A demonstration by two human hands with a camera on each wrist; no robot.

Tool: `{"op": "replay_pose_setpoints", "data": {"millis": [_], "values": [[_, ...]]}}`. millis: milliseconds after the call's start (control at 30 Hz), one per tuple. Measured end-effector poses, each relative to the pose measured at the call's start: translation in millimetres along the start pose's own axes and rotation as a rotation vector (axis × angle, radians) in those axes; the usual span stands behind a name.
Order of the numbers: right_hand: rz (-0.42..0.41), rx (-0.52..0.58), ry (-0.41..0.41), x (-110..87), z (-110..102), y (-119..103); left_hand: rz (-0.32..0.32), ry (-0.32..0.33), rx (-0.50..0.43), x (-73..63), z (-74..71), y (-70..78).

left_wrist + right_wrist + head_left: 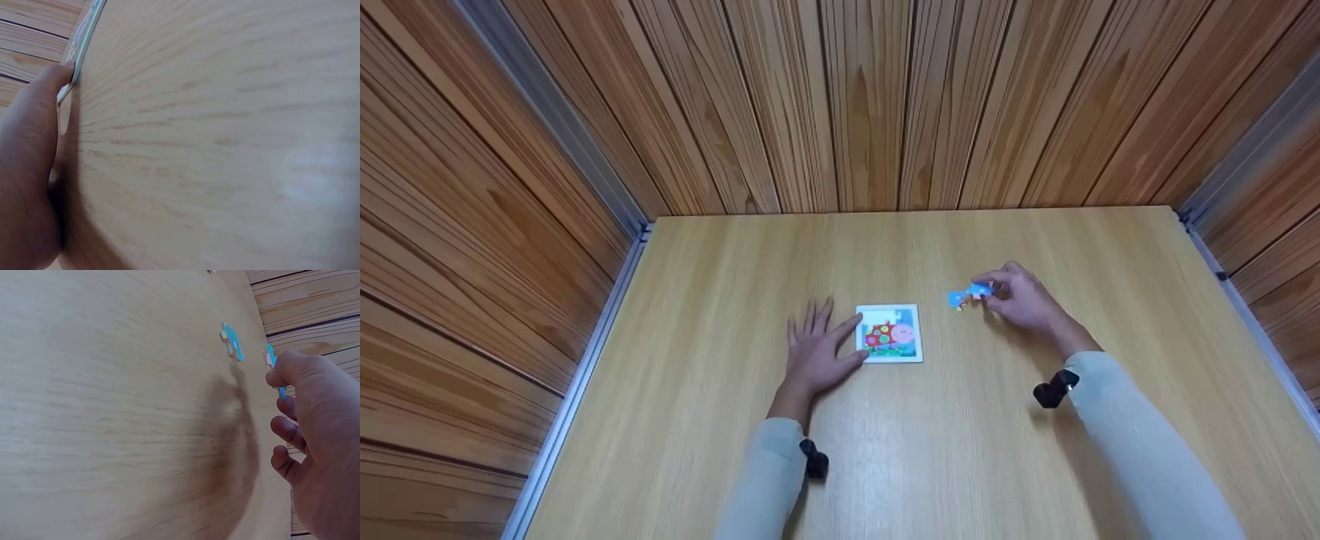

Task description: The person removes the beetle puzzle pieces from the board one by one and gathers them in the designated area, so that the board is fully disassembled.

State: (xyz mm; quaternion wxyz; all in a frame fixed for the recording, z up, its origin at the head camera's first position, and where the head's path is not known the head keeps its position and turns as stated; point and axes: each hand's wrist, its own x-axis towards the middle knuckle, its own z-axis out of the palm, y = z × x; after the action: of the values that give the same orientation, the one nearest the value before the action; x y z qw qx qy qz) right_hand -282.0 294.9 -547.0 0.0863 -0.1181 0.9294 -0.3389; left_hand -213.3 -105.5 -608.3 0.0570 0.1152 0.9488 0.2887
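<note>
A small white-framed jigsaw puzzle (894, 360) lies flat on the table, its picture a red spotted body with a pink face on blue and green. Part of the picture near the top is pale. My left hand (819, 358) rests beside it with fingers spread, thumb and index finger touching the frame's left side. In the left wrist view the thumb (48, 84) lies on the frame's edge. Raised above the table, my right hand (1024, 298) pinches a blue puzzle piece (979, 289) between thumb and fingers. Another blue puzzle piece (232, 342) lies on the table close by.
The light wooden table (720, 300) meets a plank wall (870, 112) at the back. Side walls with grey metal rails (577, 382) stand left and right. A black wrist camera (814, 459) sits on the left sleeve, and another black camera (1056, 388) on the right.
</note>
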Motion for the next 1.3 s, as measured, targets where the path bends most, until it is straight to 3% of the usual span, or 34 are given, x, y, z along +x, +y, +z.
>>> {"op": "replay_pose_setpoints", "data": {"millis": [200, 467, 1300], "values": [[0.037, 0.03, -0.027, -3.6, 3, 7, 0.014, 0.009, -0.005, 0.3, -0.2, -0.3], [-0.005, 0.004, -0.005, -4.2, 9, 12, -0.007, -0.002, 0.003, 1.8, -0.6, 0.6], [0.028, 0.023, 0.007, 0.2, 16, 14, -0.009, -0.003, -0.012, -0.4, -1.7, 0.7]]}}
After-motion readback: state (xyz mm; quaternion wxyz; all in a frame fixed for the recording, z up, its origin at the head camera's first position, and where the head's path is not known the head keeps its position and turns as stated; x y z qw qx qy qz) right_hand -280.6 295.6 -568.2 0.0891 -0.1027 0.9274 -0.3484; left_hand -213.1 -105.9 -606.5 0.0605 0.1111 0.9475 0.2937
